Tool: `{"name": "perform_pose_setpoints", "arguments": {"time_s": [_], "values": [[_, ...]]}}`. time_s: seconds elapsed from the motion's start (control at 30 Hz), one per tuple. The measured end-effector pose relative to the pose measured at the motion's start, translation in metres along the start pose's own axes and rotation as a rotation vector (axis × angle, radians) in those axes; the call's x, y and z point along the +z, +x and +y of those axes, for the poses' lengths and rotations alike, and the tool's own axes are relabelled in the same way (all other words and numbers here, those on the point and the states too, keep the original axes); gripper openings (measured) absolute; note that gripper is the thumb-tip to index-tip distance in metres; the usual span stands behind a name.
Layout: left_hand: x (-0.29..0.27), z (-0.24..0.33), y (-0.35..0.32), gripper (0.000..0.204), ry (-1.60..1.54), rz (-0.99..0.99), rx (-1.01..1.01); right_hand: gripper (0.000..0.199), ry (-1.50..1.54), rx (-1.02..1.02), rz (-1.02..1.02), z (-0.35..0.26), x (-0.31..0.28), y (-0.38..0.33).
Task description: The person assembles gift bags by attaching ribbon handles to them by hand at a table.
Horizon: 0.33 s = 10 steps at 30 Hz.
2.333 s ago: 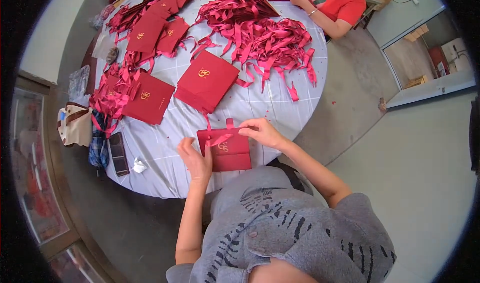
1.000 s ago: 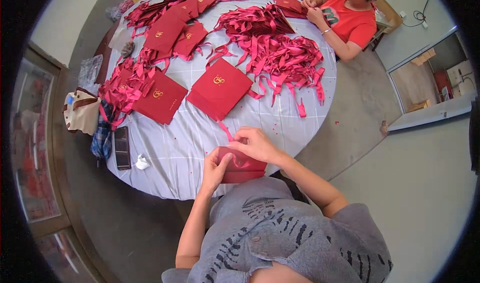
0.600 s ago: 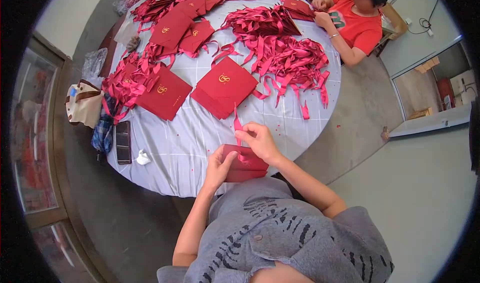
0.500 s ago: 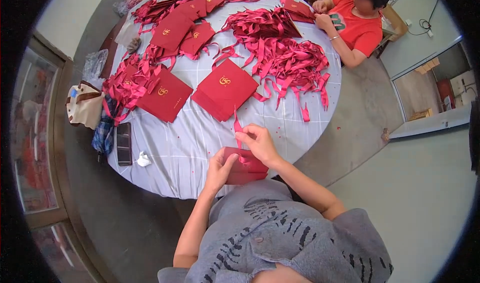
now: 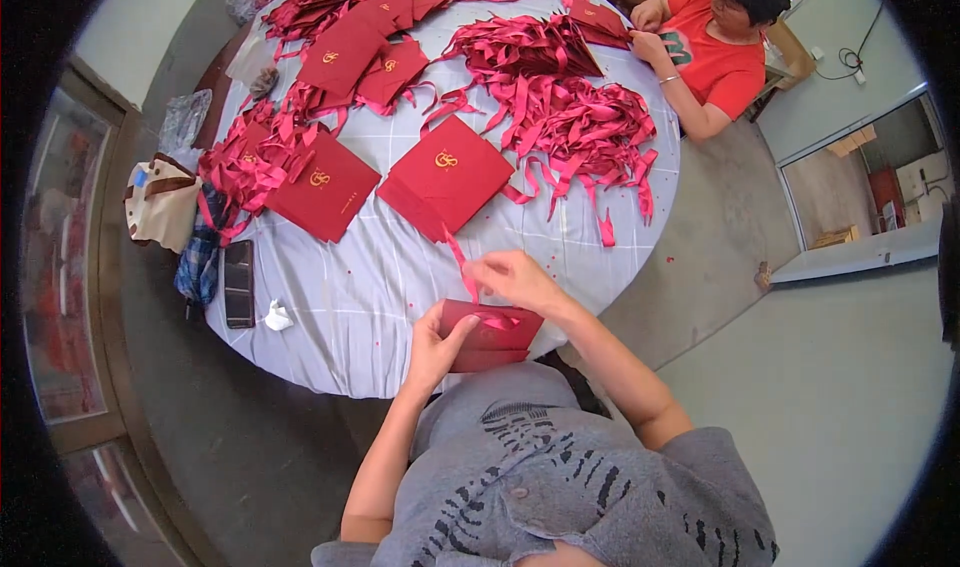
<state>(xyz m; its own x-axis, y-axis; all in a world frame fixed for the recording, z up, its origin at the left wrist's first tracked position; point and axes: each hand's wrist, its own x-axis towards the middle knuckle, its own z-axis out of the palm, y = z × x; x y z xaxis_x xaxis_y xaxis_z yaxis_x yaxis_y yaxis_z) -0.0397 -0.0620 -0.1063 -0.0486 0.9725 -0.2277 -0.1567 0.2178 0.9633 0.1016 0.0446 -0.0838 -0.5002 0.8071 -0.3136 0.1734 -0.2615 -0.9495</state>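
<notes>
Close to my body, my left hand (image 5: 436, 345) grips a dark red paper envelope (image 5: 492, 357) by its left side, thumb lying over the front. A pink satin ribbon (image 5: 456, 255) rises from the envelope's upper part, and more of it lies across the front beside my left thumb. Above the envelope, my right hand (image 5: 515, 279) has its fingers closed on that ribbon in a pinch. The ribbon's free end points up, toward a stack of dark red envelopes (image 5: 446, 179) with a gold emblem.
Another red stack (image 5: 328, 189) lies left of it. Piles of pink ribbon (image 5: 585, 132) and more envelopes (image 5: 340, 62) cover the far side of the round table. A phone (image 5: 239, 285) and crumpled tissue (image 5: 278, 316) lie left. Across the table, a person in red (image 5: 708, 52) handles an envelope.
The ribbon's free end has tipped to the left, and my right hand has lowered slightly. The ribbon across the envelope's front lies more spread to the right. My left hand keeps its grip.
</notes>
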Motion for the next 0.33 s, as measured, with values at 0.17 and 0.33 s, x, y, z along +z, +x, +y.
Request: {"name": "perform_pose_setpoints", "arguments": {"time_s": [0.17, 0.33], "values": [[-0.002, 0.001, 0.000, 0.011, 0.051, 0.043, 0.032, 0.032, -0.378, -0.022, -0.151, -0.008, 0.000, -0.014], [0.004, 0.007, 0.000, 0.012, 0.019, 0.062, -0.007, 0.028, -0.369, -0.184, -0.016, 0.018, 0.004, -0.009]]}}
